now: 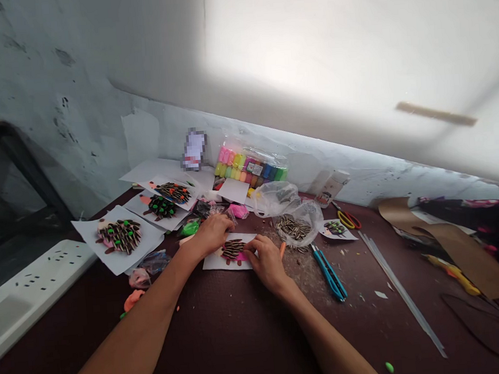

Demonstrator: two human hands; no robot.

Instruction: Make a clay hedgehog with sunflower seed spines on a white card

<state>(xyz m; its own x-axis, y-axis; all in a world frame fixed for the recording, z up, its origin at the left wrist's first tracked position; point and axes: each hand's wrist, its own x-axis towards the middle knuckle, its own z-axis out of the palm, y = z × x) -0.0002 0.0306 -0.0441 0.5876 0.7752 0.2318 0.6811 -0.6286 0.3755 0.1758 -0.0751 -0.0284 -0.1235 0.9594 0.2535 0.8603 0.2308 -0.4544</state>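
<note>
A white card (pixel 214 263) lies on the dark table. On it is a hedgehog shape in pink clay with rows of striped sunflower seeds (pixel 232 248) pressed in as spines. My left hand (pixel 213 234) is over the card's upper left part, its fingers bent and close together. At the card's right side, my right hand (pixel 267 260) has thumb and fingers pinched at the seed rows; anything between the fingertips is hidden. To the right, a clear plastic bag (pixel 311 219) holds a pile of loose sunflower seeds (pixel 294 229).
Seed-covered clay hedgehogs (pixel 121 236) on paper sit left. Coloured clay packs (pixel 252 166) and a phone (pixel 193 150) lean by the wall. Right are a blue utility knife (pixel 330 273), scissors (pixel 347 219), glue sticks (pixel 402 293) and a yellow glue gun (pixel 455 274). A power strip (pixel 36 278) lies left.
</note>
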